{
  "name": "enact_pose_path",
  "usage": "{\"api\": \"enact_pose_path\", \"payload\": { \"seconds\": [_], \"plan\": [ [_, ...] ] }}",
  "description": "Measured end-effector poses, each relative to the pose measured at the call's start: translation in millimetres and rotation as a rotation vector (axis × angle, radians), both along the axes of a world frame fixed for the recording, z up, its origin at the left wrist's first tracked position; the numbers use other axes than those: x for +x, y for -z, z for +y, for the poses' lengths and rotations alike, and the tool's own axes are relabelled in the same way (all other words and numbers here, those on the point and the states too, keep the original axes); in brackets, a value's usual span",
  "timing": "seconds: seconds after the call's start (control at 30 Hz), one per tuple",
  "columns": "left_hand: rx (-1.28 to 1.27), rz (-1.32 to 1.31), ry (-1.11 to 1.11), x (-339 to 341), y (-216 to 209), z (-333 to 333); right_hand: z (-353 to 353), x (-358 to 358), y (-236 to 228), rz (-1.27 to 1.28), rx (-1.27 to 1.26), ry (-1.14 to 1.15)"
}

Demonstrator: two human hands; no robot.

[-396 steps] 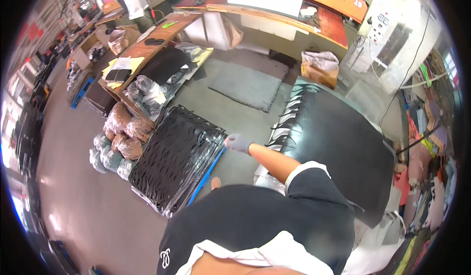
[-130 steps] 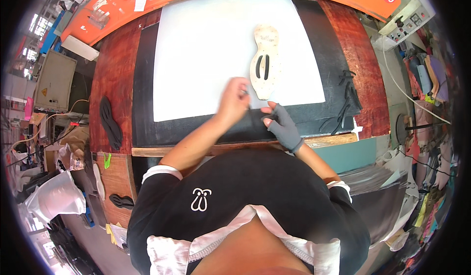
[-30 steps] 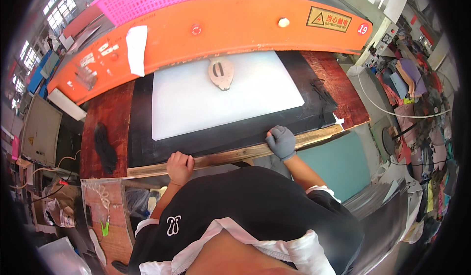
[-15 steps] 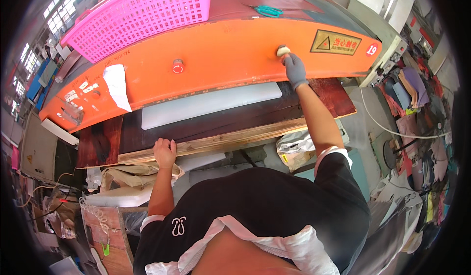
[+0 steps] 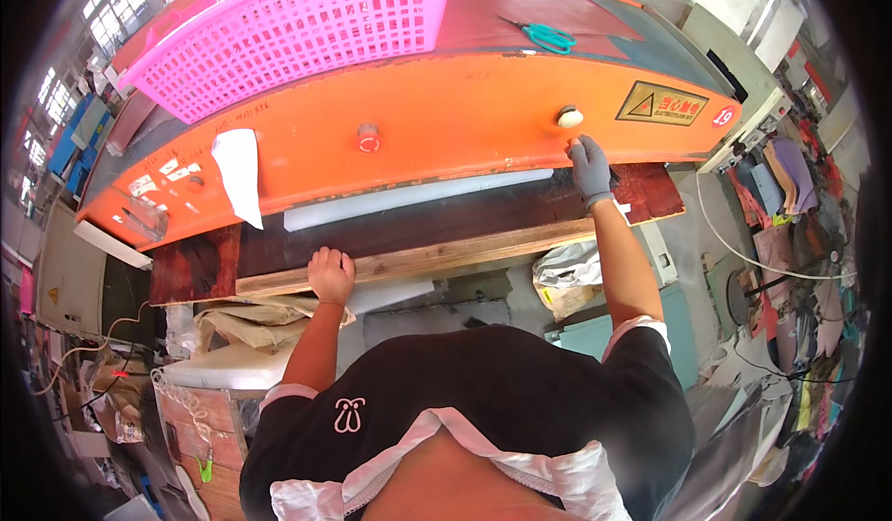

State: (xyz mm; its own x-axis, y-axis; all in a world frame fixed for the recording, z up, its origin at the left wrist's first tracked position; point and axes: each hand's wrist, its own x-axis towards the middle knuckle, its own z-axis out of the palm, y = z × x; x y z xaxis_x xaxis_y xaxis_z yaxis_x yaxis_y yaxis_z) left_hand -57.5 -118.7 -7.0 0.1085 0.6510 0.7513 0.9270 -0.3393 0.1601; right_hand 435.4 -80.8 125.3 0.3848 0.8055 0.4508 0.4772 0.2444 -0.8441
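My left hand (image 5: 332, 275) is bare and curled over the wooden front edge of a dark board (image 5: 446, 216). My right hand (image 5: 590, 170) wears a grey glove that leaves a fingertip bare. Its fingers are drawn together against the lower part of an orange machine beam (image 5: 465, 103), just under a cream push button (image 5: 570, 117), apart from it. Nothing shows in those fingers. Between board and beam lies a white slab (image 5: 418, 198), its far part hidden under the beam. A red button (image 5: 369, 138) sits further left on the beam.
A pink plastic basket (image 5: 297, 43) and teal-handled scissors (image 5: 548, 38) lie on top of the machine. A white paper (image 5: 239, 173) hangs on the beam. Brown sacking (image 5: 246, 326) is below at left, a bag (image 5: 569, 280) below at right. Scraps of material (image 5: 790, 187) hang along the right side.
My right hand has come off the cream button and moved down towards me. My left hand has stayed on the board edge, fingers more curled. Less of the white slab shows; the view has shifted.
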Motion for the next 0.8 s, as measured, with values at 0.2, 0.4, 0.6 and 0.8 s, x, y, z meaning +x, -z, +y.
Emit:
{"api": "enact_pose_path", "payload": {
  "seconds": [0.2,0.4,0.6,0.8],
  "plan": [
    [0.022,0.006,0.005,0,0,1,-14,-4,-3,0.040,0.020,-0.112],
    [0.008,0.012,0.001,-2,2,3,10,3,-23,0.117,-0.034,-0.152],
    [0.006,-0.002,0.001,-1,14,7,52,2,-24,-0.080,-0.021,-0.029],
    [-0.010,0.002,-0.014,-1,9,8,62,-5,-13,-0.125,0.069,0.085]
  ]
}}
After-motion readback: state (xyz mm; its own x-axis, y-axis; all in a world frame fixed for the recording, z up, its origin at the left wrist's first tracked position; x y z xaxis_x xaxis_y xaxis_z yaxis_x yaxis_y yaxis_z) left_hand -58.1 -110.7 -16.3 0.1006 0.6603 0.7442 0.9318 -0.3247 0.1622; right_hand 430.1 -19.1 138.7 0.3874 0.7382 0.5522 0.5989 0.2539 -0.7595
